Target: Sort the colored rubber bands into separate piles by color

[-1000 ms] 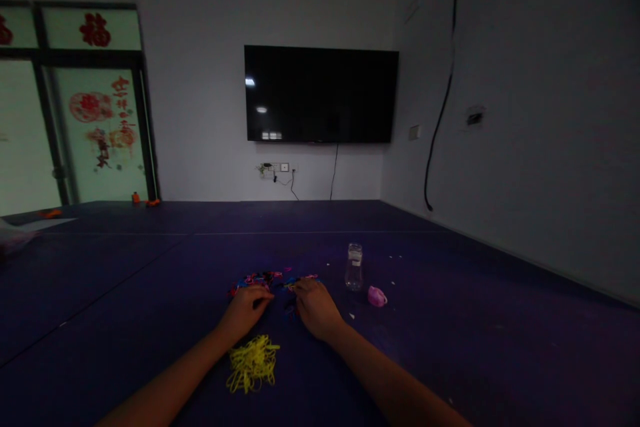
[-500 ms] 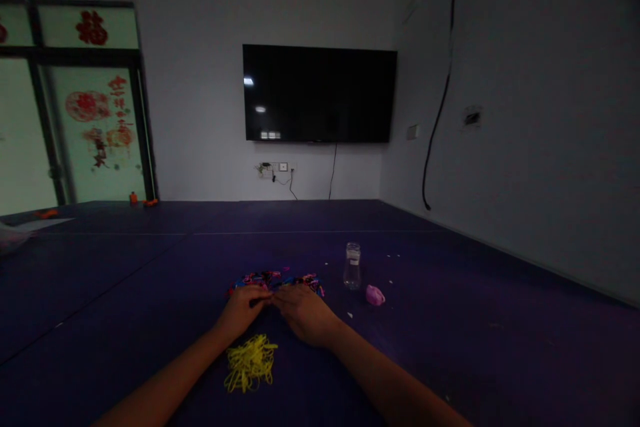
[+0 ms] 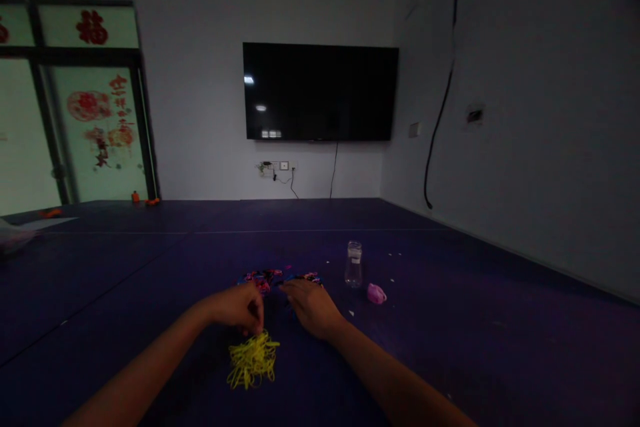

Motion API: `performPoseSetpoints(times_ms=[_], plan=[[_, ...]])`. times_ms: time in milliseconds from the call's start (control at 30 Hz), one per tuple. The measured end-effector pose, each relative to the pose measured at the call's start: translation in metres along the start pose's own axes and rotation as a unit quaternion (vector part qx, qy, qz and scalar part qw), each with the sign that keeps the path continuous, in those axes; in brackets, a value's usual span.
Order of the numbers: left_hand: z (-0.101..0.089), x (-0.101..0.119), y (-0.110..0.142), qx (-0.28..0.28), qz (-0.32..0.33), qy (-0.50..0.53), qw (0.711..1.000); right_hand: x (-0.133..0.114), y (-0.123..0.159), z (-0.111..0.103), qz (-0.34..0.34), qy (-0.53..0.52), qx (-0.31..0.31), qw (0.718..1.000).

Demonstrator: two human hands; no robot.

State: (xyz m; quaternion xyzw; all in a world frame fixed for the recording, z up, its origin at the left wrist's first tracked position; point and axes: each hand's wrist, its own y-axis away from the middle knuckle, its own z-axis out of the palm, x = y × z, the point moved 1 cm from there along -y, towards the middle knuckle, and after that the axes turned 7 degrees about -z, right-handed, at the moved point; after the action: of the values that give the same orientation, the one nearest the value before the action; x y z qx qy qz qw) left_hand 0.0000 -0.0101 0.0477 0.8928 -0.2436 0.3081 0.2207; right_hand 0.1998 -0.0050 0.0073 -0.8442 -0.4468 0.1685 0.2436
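Note:
A tangled heap of yellow rubber bands [image 3: 253, 361] lies on the dark blue surface close to me. My left hand [image 3: 237, 307] points down at the far edge of this heap, thumb and fingers pinched together; whatever is between the fingertips is too small to make out. Beyond it are loose multicoloured bands [image 3: 263, 278], spread in a patch partly covered by both hands. My right hand [image 3: 313, 307] lies palm down over the right part of that patch, fingers stretched out and touching the bands, with some hidden beneath it.
A clear plastic bottle [image 3: 353, 267] stands uncapped to the right, with a pink cap-like piece [image 3: 376, 293] beside it. Small white scraps [image 3: 351, 313] are scattered around. A television [image 3: 320, 92] hangs on the far wall. Orange items [image 3: 152, 201] lie at the far left edge.
My left hand has drawn back from beside the right hand to the yellow heap, its fingers now pointing down. The right hand stays almost in place over the multicoloured bands.

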Motion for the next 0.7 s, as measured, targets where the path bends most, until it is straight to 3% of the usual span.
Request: performPoseSetpoints(times_ms=[67,167,233,300,433,567,700], plan=[[-0.003,0.006,0.009,-0.04,-0.009,0.001,0.999,0.002,0.0,0.001,0.019,0.01,-0.002,1.0],[-0.006,0.012,0.013,-0.029,-0.007,-0.02,0.999,0.007,-0.001,0.002,0.08,0.031,0.006,0.996],[-0.006,0.014,0.009,0.021,0.003,-0.045,0.999,0.011,-0.001,0.002,0.129,0.043,0.012,0.991],[-0.004,0.013,0.0,0.114,0.025,-0.081,0.99,0.015,0.0,0.004,0.161,0.049,0.007,0.986],[0.006,0.005,-0.018,0.311,0.11,-0.148,0.932,0.018,0.0,0.009,0.145,0.051,-0.038,0.987],[0.02,-0.015,-0.029,0.367,0.157,-0.185,0.898,0.019,0.001,0.015,0.114,0.046,-0.086,0.989],[0.03,-0.032,-0.035,0.358,0.151,-0.217,0.895,0.019,0.002,0.016,0.101,0.037,-0.11,0.988]])
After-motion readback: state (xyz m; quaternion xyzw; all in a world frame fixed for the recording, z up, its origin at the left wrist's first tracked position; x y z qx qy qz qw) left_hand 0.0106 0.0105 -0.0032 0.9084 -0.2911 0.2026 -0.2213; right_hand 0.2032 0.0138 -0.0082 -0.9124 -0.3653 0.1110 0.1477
